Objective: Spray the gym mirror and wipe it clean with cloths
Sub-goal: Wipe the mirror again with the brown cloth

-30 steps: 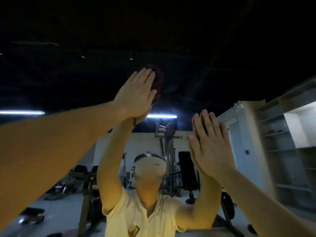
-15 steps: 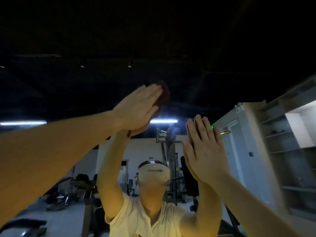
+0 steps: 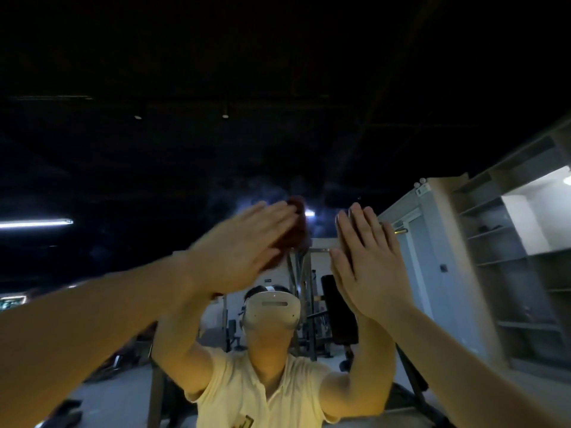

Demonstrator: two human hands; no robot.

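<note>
Gym mirror fills the view, its upper part dark. Left hand, blurred, fingers straight, presses a crumpled reddish-brown cloth against the glass; the cloth protrudes past its fingertips. Right hand, just beside, lies flat-palmed on the glass, fingers straight and together; whether a cloth lies beneath it cannot be told.
</note>
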